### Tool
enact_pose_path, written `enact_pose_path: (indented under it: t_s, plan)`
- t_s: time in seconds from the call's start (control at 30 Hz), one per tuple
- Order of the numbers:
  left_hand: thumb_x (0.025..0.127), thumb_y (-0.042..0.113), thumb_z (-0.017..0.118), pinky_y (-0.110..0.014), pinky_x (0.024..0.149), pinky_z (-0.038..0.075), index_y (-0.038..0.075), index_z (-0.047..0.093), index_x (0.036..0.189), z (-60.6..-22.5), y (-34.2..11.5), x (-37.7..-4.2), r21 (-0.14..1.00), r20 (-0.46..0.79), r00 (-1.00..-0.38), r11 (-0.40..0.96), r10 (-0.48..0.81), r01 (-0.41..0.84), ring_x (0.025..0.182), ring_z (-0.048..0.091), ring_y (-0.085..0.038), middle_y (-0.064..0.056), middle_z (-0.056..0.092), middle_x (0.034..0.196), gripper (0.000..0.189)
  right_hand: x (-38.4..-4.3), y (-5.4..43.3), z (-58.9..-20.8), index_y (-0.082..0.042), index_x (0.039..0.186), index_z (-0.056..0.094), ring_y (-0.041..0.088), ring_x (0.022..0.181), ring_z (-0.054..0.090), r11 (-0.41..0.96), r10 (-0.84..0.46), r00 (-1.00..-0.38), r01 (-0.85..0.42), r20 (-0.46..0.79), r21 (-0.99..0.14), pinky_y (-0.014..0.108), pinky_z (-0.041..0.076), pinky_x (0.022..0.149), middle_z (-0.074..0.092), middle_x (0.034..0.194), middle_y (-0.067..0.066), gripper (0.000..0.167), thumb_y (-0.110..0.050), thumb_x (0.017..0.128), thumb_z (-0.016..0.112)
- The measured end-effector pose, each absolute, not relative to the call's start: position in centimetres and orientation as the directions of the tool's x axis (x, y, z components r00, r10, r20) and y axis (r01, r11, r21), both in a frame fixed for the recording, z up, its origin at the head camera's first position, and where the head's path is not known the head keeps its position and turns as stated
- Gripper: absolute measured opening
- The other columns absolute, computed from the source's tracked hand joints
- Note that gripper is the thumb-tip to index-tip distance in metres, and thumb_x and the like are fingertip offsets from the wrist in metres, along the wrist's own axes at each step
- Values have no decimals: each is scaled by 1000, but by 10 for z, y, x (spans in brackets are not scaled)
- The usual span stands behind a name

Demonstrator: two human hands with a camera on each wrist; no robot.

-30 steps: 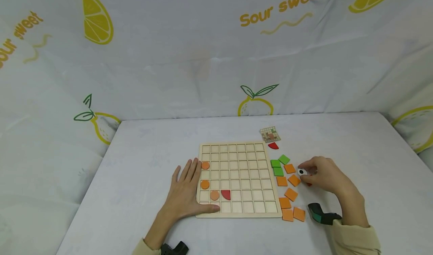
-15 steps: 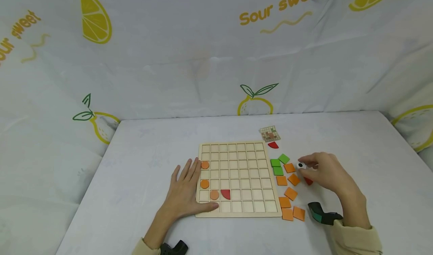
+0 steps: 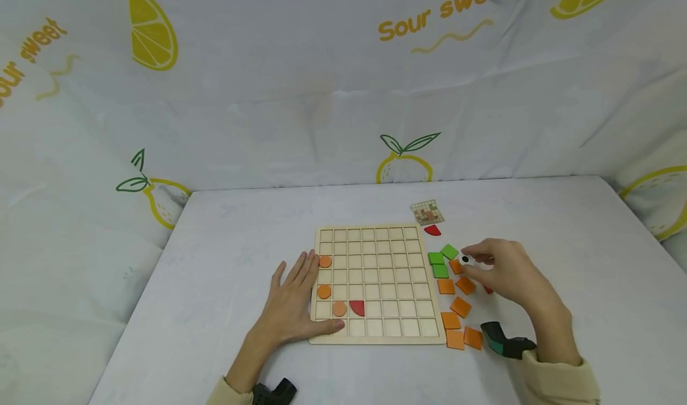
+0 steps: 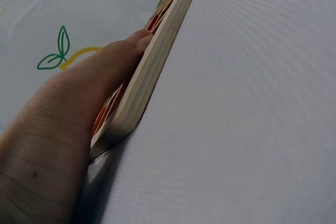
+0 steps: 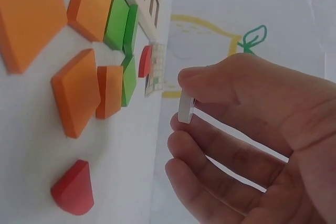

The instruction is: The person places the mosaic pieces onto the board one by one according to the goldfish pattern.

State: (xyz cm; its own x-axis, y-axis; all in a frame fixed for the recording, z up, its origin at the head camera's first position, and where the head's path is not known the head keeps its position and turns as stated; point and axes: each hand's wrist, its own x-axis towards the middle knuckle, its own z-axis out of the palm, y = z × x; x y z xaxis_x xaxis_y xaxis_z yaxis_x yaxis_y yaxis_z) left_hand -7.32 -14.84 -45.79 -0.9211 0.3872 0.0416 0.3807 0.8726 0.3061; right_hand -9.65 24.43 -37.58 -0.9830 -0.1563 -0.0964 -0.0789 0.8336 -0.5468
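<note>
Between thumb and fingertips my right hand (image 3: 507, 271) pinches a small white piece with a black dot (image 3: 465, 259), like an eye, above the loose tiles; the right wrist view shows the white piece (image 5: 185, 107) edge-on, clear of the table. My left hand (image 3: 290, 309) lies with spread, straight fingers along the left side of the wooden grid board (image 3: 376, 340). Its thumb (image 4: 118, 59) rests over the board's near edge. Several cells on the left hold orange discs (image 3: 324, 291), and a red quarter-circle (image 3: 356, 308) sits in a lower cell.
Right of the board lie several orange square tiles (image 3: 460, 306) and green tiles (image 3: 436, 258). A loose red quarter-circle (image 3: 432, 230) lies below a small pattern card (image 3: 427, 212) at the back. Another red piece (image 5: 73, 187) lies beneath my right hand.
My right hand has lifted a little and moved left with the white piece, which now overlaps an orange tile in the head view. The left hand stays on the board.
</note>
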Motion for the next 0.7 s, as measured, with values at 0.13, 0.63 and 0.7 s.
enact_pose_path:
  t_s: [0.13,0.63,0.7]
  plan:
    - [70,91,57,-64,126,9,6,17,164,-457,-149,-74,303,38,-917,870,396,388,162,16,-27,-8,15,173,132,-95,237,-374,5,114,75,39,97,68,827,-175,-982,-106,-73,-552,56,59,86,74,107,22,34,-15,87,78]
    - [66,94,58,-61,127,9,9,13,164,-461,-149,-74,296,32,-928,883,371,363,162,13,-24,-3,11,173,138,-91,196,-370,2,107,78,21,88,68,756,-314,-949,-272,34,-596,44,61,80,75,98,7,26,-9,85,81]
    - [66,93,59,-60,127,10,8,14,164,-462,-148,-73,286,35,-929,887,368,362,162,13,-24,-3,12,173,137,-91,186,-370,2,108,78,20,88,68,739,-345,-938,-298,41,-604,42,61,80,75,99,7,26,-9,85,80]
